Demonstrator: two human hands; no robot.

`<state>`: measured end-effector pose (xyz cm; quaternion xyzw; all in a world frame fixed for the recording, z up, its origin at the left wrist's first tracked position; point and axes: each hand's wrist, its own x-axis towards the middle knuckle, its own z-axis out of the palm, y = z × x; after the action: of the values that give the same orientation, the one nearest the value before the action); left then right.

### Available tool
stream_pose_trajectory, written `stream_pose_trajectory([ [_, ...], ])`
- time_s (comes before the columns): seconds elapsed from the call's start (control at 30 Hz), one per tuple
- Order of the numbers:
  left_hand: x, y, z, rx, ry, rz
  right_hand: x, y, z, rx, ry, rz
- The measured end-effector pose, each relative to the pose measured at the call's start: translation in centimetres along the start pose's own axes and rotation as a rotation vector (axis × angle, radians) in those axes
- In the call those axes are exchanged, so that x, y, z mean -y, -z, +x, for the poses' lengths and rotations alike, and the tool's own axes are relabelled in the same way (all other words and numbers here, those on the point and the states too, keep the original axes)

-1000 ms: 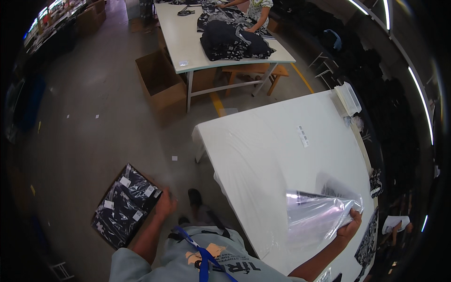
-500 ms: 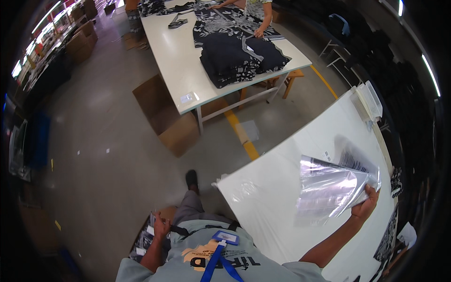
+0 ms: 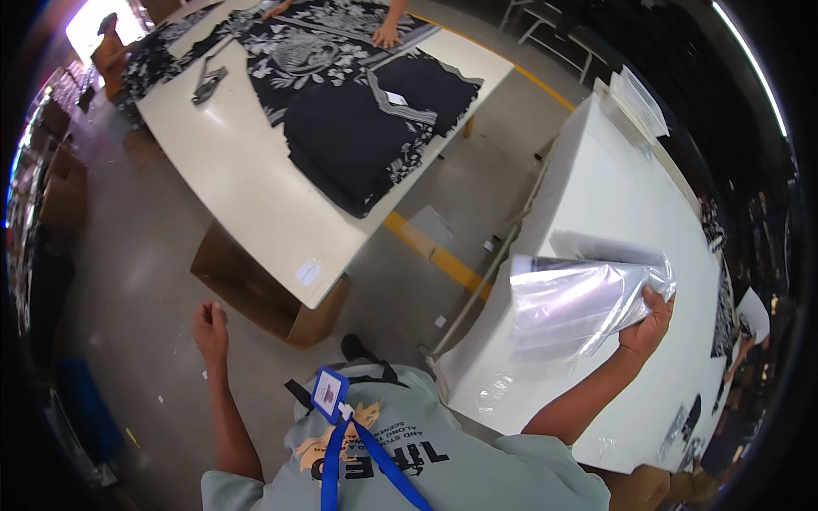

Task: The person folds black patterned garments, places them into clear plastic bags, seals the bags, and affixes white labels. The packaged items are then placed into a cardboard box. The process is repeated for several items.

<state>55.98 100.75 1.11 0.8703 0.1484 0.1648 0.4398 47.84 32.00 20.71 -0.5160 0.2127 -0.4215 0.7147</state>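
Observation:
My right hand (image 3: pixel 649 322) grips a clear plastic bag (image 3: pixel 579 296) by its right end and holds it over the white table (image 3: pixel 613 179); the bag fans out to the left, glossy and empty-looking. My left hand (image 3: pixel 210 329) hangs over the grey floor at my left side with the fingers loosely curled and nothing in it. It is near a brown cardboard box (image 3: pixel 256 294) standing under the corner of a cream table (image 3: pixel 230 179). The blue lanyard with a badge (image 3: pixel 328 393) hangs on my chest.
Dark floral garments (image 3: pixel 366 119) lie folded and spread on the cream table, where another person's hand (image 3: pixel 388 36) rests at the far edge. A stack of white sheets (image 3: pixel 635 98) sits at the white table's far end. A yellow floor line (image 3: pixel 434 255) runs between the tables.
The dark patterned packet that my left hand held one second ago is gone from it; that hand is now empty. My view has swung toward the cream table. The right hand keeps the plastic bag.

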Motion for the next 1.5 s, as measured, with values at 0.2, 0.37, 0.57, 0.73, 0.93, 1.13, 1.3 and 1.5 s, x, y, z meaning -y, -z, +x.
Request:
stream_pose_trajectory([
  [0.2,-11.2,-11.1,7.6,0.098,-0.094,-0.272,-0.2,-4.1,1.6,-0.018,-0.016,-0.078],
  [0.37,-21.8,-19.7,12.1,0.139,-0.268,-0.211,-3.3,-8.6,10.9,0.068,-0.015,-0.075],
  [0.57,-32.2,-30.8,19.6,0.100,-0.285,-0.260,-7.2,-12.5,25.5,0.148,-0.043,-0.206],
  [0.73,-36.4,-36.3,24.8,0.390,-0.614,0.410,-10.1,-14.2,34.4,0.153,-0.139,-0.259],
  [0.93,-37.2,-40.7,26.6,0.585,-0.637,0.743,-13.8,-15.7,37.5,0.105,-0.176,-0.253],
  [1.13,-36.7,-42.1,27.2,0.673,-0.613,0.841,-14.8,-15.5,37.4,0.111,-0.242,-0.243],
  [1.3,-36.9,-42.4,27.2,0.700,-0.633,0.877,-15.4,-15.1,37.4,0.090,-0.271,-0.304],
  [1.5,-38.1,-42.5,27.1,0.753,-0.622,0.872,-15.3,-14.7,36.7,0.044,-0.277,-0.265],
])
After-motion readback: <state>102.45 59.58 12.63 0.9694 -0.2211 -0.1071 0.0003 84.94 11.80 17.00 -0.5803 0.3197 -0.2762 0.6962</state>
